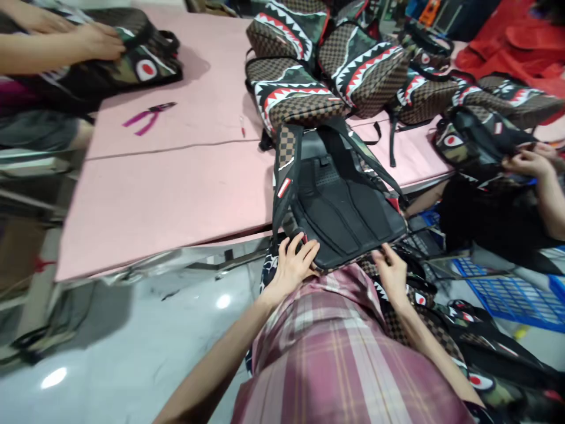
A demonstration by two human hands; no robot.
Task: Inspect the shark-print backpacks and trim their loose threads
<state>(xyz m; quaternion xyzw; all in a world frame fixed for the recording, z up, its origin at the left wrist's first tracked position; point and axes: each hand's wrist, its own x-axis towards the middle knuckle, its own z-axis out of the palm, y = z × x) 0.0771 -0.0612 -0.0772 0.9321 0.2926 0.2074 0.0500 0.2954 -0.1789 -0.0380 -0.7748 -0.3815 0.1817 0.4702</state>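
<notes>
A backpack (344,206) lies with its black padded back panel facing up, its lower end over the table edge at my lap. A checkered shoulder strap (286,156) with a red-and-white label runs along its left side. My left hand (293,262) grips the lower left corner, fingers spaced over the edge and thumb hidden. At the lower right edge, my right hand (392,274) pinches the rim between thumb and fingers. Beyond it, several finished-looking backpacks with shark-teeth print (295,91) are piled on the pink tabletop (185,200).
Purple-handled pliers (148,118) and a small red-and-white item (242,126) lie on the table. Co-workers' hands (95,42) handle bags at left and right. More backpacks (441,335) are heaped low beside me, near a blue crate (507,288). Red bags (516,47) fill the far right.
</notes>
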